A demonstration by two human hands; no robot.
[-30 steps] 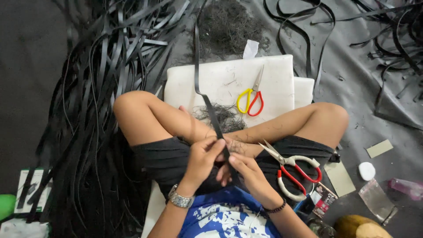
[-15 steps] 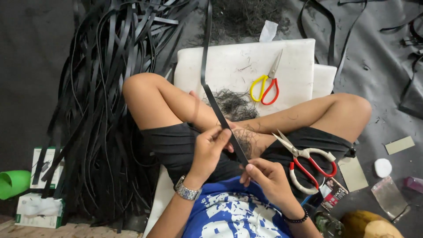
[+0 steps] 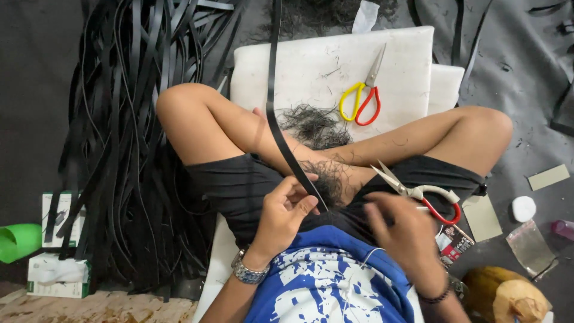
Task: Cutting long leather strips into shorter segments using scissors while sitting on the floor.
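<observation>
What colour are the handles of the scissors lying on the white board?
One yellow, one red, on the scissors; clearest in the head view.

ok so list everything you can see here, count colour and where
strip: one, black, running from the top edge down to the left hand
strips pile: many, black, on the floor left
board: one, white, under the legs
small scissors: one, yellow and red handles, on the board
big scissors: one, white and red handles, on the right thigh
trimmings: black tangle, on the board by the shins
green cup: one, far left
coconut: one, brown, bottom right
left hand: pinching the strip
right hand: blurred, empty, by the big scissors
</observation>
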